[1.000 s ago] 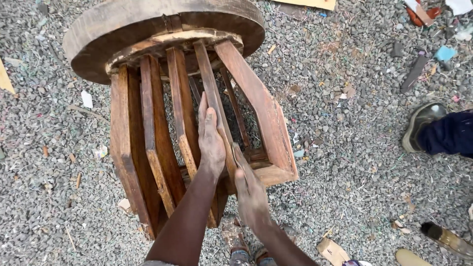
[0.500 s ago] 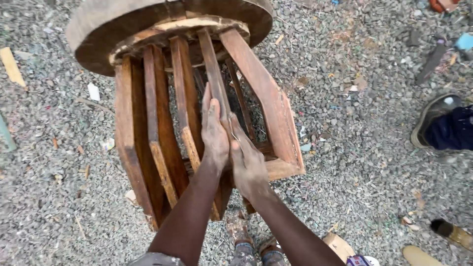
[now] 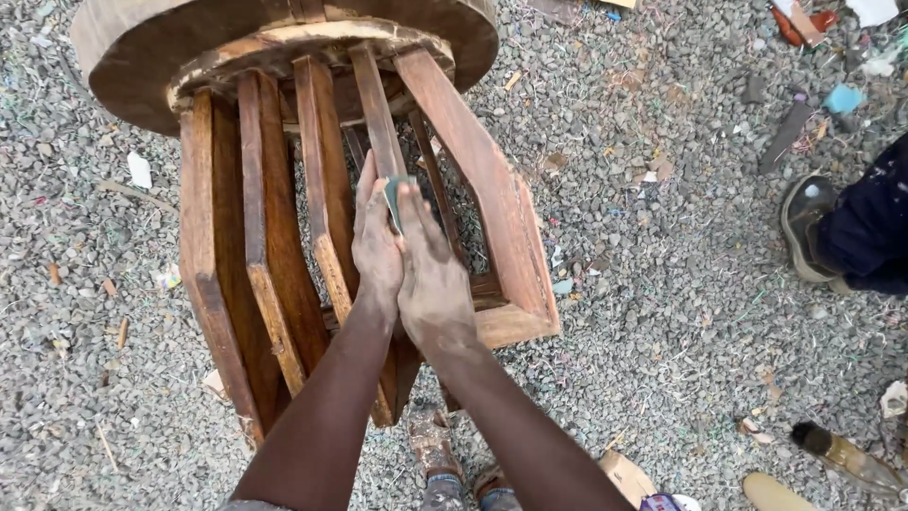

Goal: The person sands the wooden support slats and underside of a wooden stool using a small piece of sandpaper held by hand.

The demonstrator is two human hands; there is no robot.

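Note:
A brown wooden stool (image 3: 255, 237) lies tilted on gravel, its thick round top (image 3: 284, 47) pointing away from me and its slatted legs toward me. My left hand (image 3: 376, 251) and my right hand (image 3: 430, 279) are pressed flat together on either side of a middle slat (image 3: 374, 104). A small grey-green piece of sandpaper (image 3: 392, 194) sits between the fingers of both hands, against the slat. Both hands and forearms are dusty.
Gravel littered with wood chips and scraps surrounds the stool. Another person's shoe (image 3: 809, 222) and dark trouser leg (image 3: 870, 237) are at the right edge. A bottle (image 3: 846, 456) lies at lower right. My own shoes (image 3: 445, 464) show below my arms.
Both hands have slid up the slat toward the round top, still pressed together. The view has shifted closer to the stool.

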